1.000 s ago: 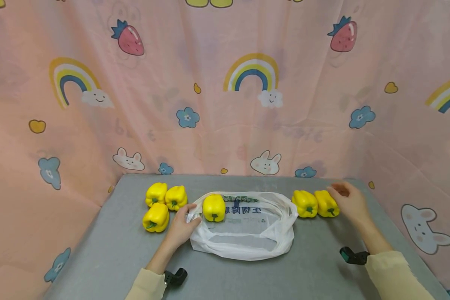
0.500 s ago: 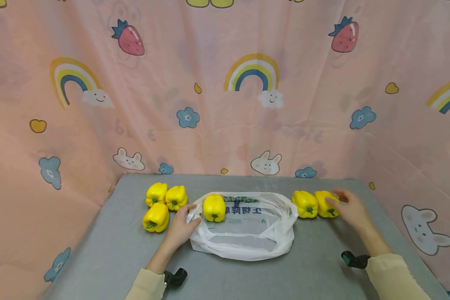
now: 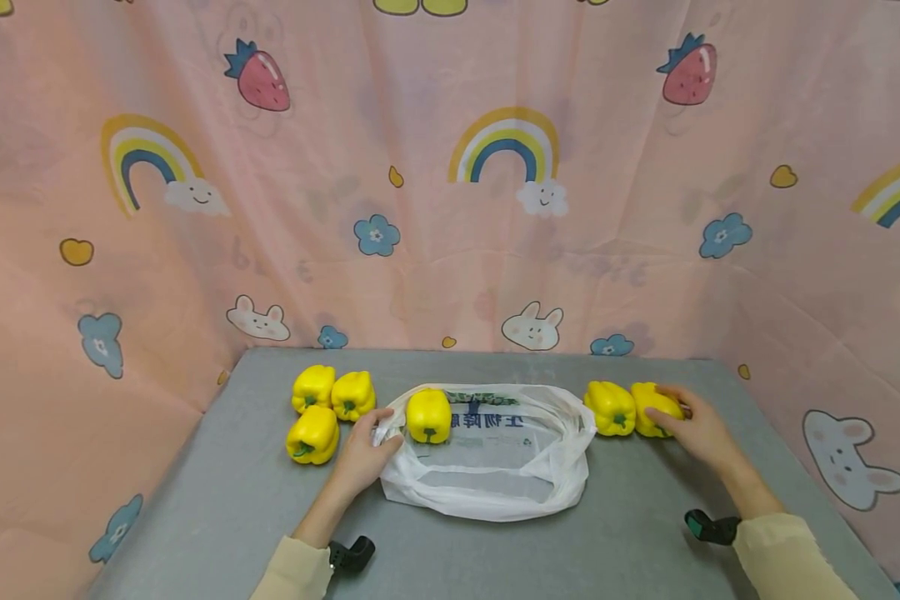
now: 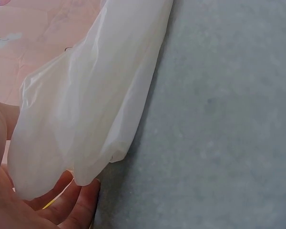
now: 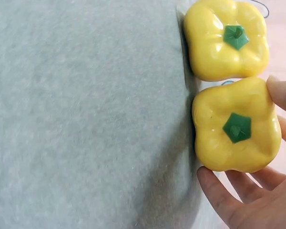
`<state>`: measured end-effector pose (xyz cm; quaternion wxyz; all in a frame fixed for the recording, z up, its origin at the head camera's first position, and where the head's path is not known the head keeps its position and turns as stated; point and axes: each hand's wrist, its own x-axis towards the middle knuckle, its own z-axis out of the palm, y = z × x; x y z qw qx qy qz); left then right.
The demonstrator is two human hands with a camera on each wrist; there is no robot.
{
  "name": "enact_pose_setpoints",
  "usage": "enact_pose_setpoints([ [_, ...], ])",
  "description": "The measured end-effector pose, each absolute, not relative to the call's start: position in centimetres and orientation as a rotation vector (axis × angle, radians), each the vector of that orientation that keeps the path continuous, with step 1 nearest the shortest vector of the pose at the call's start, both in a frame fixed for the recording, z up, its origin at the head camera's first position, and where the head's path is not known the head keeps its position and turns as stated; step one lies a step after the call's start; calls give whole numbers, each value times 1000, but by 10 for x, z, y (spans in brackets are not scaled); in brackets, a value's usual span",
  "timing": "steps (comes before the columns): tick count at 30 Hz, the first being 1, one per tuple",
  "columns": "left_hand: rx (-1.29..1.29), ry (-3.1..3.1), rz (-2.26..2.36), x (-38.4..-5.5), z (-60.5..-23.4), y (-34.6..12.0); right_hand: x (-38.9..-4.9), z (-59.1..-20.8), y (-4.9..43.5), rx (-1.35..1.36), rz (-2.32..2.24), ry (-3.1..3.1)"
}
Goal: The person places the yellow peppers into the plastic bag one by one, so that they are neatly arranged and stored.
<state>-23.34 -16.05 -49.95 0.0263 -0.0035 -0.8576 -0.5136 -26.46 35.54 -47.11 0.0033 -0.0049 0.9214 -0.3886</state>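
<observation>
Grasping outer pepper (image 5: 236, 129) near far-right corner of counter (image 3: 630, 517): right hand (image 3: 703, 429) | left hand (image 3: 360, 458) pinches rim of bag (image 3: 487, 505) | lifting likely needs clearance from neighbouring pepper (image 5: 226, 43)

Right hand (image 3: 696, 427) grips rightmost yellow pepper (image 3: 654, 407), second pepper (image 3: 610, 408) beside it; left hand (image 3: 362, 457) holds white bag (image 3: 487, 507), third pepper (image 3: 428, 415) inside; three peppers (image 3: 312, 435) at left.

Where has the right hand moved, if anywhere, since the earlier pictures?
Yes: in the head view, the right hand moved slightly down and left, judged against the table's back-right corner.
</observation>
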Motion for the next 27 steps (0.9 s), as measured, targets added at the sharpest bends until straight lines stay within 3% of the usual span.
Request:
enact_pose_setpoints([
  [27,-32,-2648,-1609,-233,-498,-162,-243,-447,347,113,-1328,2937],
])
